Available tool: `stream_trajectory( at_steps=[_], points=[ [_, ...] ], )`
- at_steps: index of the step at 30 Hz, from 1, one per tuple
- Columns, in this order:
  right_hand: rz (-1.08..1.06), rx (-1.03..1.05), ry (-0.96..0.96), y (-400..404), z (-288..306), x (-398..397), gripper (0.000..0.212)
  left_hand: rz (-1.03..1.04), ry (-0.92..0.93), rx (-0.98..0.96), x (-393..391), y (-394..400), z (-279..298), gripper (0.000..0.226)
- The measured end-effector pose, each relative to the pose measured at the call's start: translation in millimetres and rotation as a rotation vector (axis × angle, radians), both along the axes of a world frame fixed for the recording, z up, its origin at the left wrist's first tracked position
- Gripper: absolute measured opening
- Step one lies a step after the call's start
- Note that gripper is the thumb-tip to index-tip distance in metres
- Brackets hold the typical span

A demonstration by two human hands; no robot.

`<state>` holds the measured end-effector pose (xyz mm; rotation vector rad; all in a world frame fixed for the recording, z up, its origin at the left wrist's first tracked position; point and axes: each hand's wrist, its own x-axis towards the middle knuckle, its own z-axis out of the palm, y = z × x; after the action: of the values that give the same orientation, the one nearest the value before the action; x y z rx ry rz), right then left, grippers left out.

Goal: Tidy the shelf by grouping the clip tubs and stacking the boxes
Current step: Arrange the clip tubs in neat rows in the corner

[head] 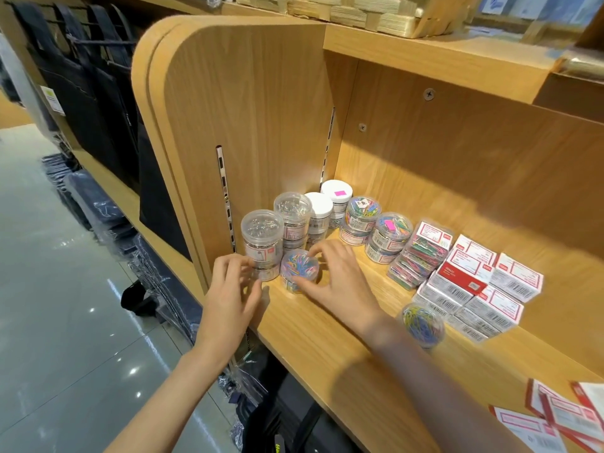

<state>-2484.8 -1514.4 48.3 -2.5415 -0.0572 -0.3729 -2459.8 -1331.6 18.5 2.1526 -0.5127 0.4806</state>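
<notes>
The shelf [327, 348] is light wood, and its front edge runs nearest to the viewer. At the near right corner a few red-and-white boxes [555, 416] lie flat and loose. A little further in, one clear tub of coloured clips [423, 325] lies alone on its side.

The left hand [228, 289] has curled fingers touching the low clear tub [266, 273] at the shelf's left end; I cannot tell if it really grips it. The right hand [340, 276] holds the small tub of coloured clips [299, 269] between thumb and fingers, just beside that tub.

Behind them the clip tubs [313, 217] stand in stacks along the wooden side panel [248, 109], and to the right the stacked boxes [474, 282] sit together. Beyond is the wooden back wall [457, 152] with two screws. At left, grey glossy floor [49, 256] and dark hanging bags [81, 86].
</notes>
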Motion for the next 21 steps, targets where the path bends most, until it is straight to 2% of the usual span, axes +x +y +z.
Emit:
stream_trajectory(
  at_steps=[2,6,9,13,15,18,21],
  points=[
    [0.038,-0.071,0.076,5,-8,2,0.041,-0.01,0.019,0.008,1,-1,-2,0.027],
    [0.016,-0.097,0.079,3,-7,10,0.036,-0.03,0.045,0.015,-1,-2,-6,0.025],
    [-0.045,-0.001,0.128,-15,2,4,0.036,-0.063,0.046,0.041,-10,-6,-9,0.023],
    [-0.192,0.151,-0.016,-43,23,4,0.034,-0.162,0.029,0.085,-12,-19,-9,0.025],
    [-0.212,0.119,-0.031,-52,27,11,0.035,-0.204,0.036,0.091,-9,-27,-6,0.027],
    [-0.177,0.028,0.049,-55,15,17,0.038,-0.247,0.034,0.122,-5,-38,-4,0.031],
    [-0.128,0.0,0.062,-57,2,14,0.024,-0.271,0.063,0.159,-1,-49,-4,0.036]
  ],
)
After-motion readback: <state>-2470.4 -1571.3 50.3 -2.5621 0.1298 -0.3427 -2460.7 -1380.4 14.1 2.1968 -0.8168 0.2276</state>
